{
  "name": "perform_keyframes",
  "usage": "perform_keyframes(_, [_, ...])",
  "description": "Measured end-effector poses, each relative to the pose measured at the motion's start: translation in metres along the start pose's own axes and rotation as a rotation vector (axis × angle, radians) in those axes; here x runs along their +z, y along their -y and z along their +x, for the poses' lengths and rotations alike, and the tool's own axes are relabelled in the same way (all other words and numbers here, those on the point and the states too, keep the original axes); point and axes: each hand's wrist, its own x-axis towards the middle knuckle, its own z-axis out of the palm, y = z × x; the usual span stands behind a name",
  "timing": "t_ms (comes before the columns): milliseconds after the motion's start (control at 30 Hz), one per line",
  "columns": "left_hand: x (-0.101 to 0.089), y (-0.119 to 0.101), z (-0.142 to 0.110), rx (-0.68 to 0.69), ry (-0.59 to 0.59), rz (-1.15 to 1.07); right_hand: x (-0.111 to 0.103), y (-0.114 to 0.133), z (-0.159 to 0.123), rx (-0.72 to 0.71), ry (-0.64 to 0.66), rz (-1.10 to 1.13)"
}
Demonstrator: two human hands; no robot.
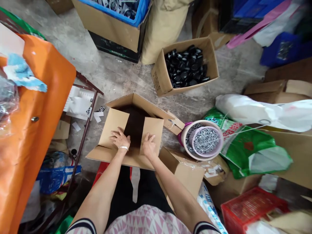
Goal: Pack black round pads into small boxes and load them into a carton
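In the middle of the view a cardboard box (117, 122) has its flaps partly folded and its dark inside showing. My left hand (120, 139) lies with spread fingers on the left flap, near its inner edge. On the right flap (156, 126) rests my right hand (149, 145), with its thumb and fingers apart. Neither hand holds anything. Between the two flaps a gap remains, and the far flap stands raised. The near flap lies under my wrists.
Beyond stands a carton of black round caps (186, 68). To the right are a basket of screws (206, 140) and a green bag (253, 149). An orange-covered table (46, 97) flanks the left. A blue crate (136, 21) sits in a box at the back.
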Motion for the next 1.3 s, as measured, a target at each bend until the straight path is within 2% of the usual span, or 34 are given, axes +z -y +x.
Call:
perform_keyframes(133, [0.002, -0.021, -0.012, -0.029, 0.057, -0.092, -0.004, -0.031, 0.004, -0.05, -0.053, -0.084])
perform_keyframes(233, [0.014, -0.045, -0.018, -0.104, 0.038, -0.073, -0.009, -0.032, 0.014, -0.064, -0.028, -0.095])
perform_keyframes(300, [0.026, -0.056, -0.02, -0.096, 0.033, -0.051, -0.013, -0.032, 0.014, -0.082, -0.013, -0.105])
perform_keyframes(400, [0.039, -0.061, -0.022, -0.068, 0.055, -0.052, -0.033, -0.042, 0.004, -0.169, 0.031, -0.122])
perform_keyframes(467, [0.042, -0.061, -0.021, -0.072, 0.079, -0.077, -0.067, -0.051, 0.001, -0.236, 0.053, -0.137])
perform_keyframes(533, [0.041, -0.061, -0.02, -0.071, 0.115, -0.102, -0.116, -0.053, 0.01, -0.293, -0.024, -0.12])
perform_keyframes(567, [0.04, -0.061, -0.019, -0.07, 0.127, -0.108, -0.144, -0.049, 0.02, -0.324, -0.109, -0.092])
perform_keyframes(633, [0.038, -0.062, -0.018, -0.068, 0.134, -0.106, -0.197, -0.033, 0.05, -0.512, -0.476, 0.16])
perform_keyframes(667, [0.037, -0.062, -0.017, -0.069, 0.135, -0.102, -0.217, -0.021, 0.067, -0.575, -0.553, 0.271])
perform_keyframes(700, [0.037, -0.062, -0.016, -0.069, 0.135, -0.1, -0.232, -0.009, 0.083, -0.623, -0.533, 0.351])
perform_keyframes(767, [0.037, -0.061, -0.013, -0.057, 0.136, -0.106, -0.241, 0.012, 0.104, -0.716, -0.312, 0.436])
perform_keyframes(833, [0.038, -0.059, -0.009, -0.04, 0.149, -0.116, -0.223, 0.026, 0.104, -0.753, -0.142, 0.406])
perform_keyframes(867, [0.038, -0.059, -0.006, -0.034, 0.162, -0.12, -0.208, 0.028, 0.096, -0.76, -0.121, 0.353])
perform_keyframes(1000, [0.036, -0.058, -0.003, -0.051, 0.228, -0.104, -0.134, 0.021, 0.05, -0.83, -0.207, 0.048])
perform_keyframes(1067, [0.03, -0.051, -0.009, -0.039, 0.268, -0.047, -0.097, 0.015, 0.04, -0.841, -0.19, -0.065])
perform_keyframes(1133, [0.021, -0.033, -0.016, 0.121, 0.367, 0.047, -0.065, 0.011, 0.043, -0.812, -0.174, -0.136])
perform_keyframes(1233, [-0.004, 0.008, -0.018, 0.576, 0.56, 0.109, -0.03, 0.008, 0.064, -0.786, -0.218, -0.137])
perform_keyframes(1267, [-0.015, 0.022, -0.013, 0.655, 0.564, 0.087, -0.023, 0.008, 0.072, -0.796, -0.234, -0.131])
perform_keyframes(1300, [-0.027, 0.033, -0.004, 0.678, 0.516, 0.061, -0.02, 0.008, 0.078, -0.811, -0.24, -0.13])
